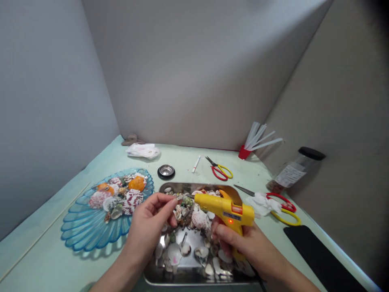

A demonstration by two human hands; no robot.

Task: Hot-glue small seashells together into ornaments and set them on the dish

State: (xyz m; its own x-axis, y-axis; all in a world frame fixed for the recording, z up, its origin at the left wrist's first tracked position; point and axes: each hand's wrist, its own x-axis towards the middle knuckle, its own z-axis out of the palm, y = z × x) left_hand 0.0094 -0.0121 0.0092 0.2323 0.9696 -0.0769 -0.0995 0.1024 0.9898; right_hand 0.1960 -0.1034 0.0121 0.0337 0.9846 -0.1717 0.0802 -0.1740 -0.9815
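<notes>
My right hand is wrapped round the handle of a yellow hot glue gun, whose small red light is lit. The gun's nozzle points left and meets, or nearly meets, a small pale piece pinched between my left thumb and forefinger. That piece is too small to name for certain; it may be a shell. My left hand hovers over the left side of a metal tray. Shells lie in the tray, among them a pale fan-shaped shell and a speckled scallop shell.
On the left, a blue shell-shaped dish holds orange and speckled shells. Behind are a plastic bag, a round metal lid, scissors and a red cup of glue sticks. A jar, more scissors and crumpled tissue lie right.
</notes>
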